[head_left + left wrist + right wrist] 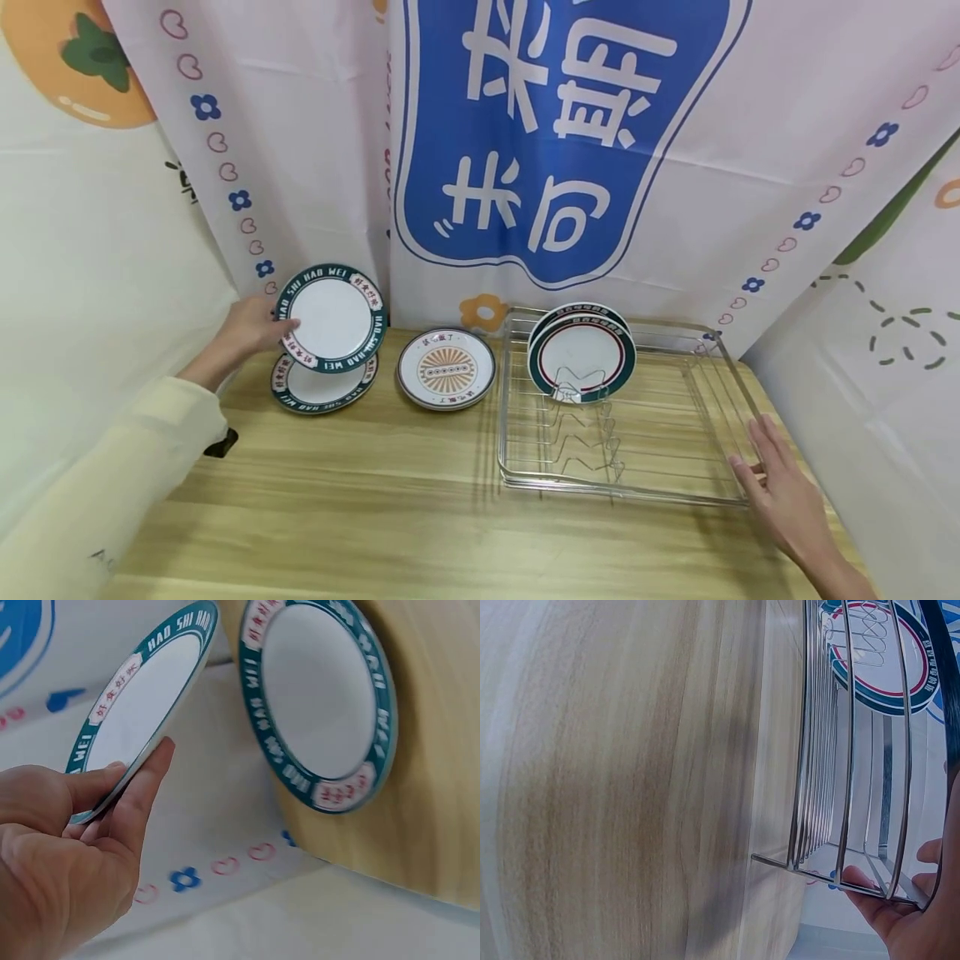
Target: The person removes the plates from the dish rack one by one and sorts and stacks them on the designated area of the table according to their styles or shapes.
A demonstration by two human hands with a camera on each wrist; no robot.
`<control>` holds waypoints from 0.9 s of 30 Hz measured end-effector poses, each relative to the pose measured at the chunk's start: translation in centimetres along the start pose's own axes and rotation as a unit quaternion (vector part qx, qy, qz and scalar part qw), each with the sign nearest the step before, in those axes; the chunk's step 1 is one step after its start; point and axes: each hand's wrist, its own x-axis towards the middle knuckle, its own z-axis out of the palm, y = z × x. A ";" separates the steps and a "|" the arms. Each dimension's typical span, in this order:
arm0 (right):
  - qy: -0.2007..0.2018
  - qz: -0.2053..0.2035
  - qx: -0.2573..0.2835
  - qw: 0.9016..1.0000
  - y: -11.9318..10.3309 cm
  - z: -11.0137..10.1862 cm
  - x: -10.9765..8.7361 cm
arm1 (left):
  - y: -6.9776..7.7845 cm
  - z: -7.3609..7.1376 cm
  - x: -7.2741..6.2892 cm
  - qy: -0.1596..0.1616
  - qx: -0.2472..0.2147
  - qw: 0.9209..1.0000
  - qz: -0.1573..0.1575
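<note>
Here, at a pale wood-grain table (337,517), gripping a rectangular silver wire rack (600,488) at its right end, with right hand (783,492) fingers clamped on, and pinching a round white green-rimmed plate (330,321) between left hand (255,323) thumb and fingers, above a matching plate (322,390).

Wood-grain bench (337,508); creased pale cloth backdrop (307,125) behind; blue Chinese-lettered panel (547,154); orange fruit print (78,62) upper left.

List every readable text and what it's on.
"HAO SHI HAO WEI": upper plate, in the left hand
"好食好味": upper plate
"HAO", "WEI": lower plate
"未来可期": blue backdrop panel
Too small or blurred: sunburst plate, racked plates, sleeve, pink lettering, black lettering
</note>
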 end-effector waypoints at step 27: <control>0.007 -0.001 0.003 1.000 0.2 0.1 0.0 | -6.2 1.3 -1.3 -0.118 -0.158 0.974 -0.107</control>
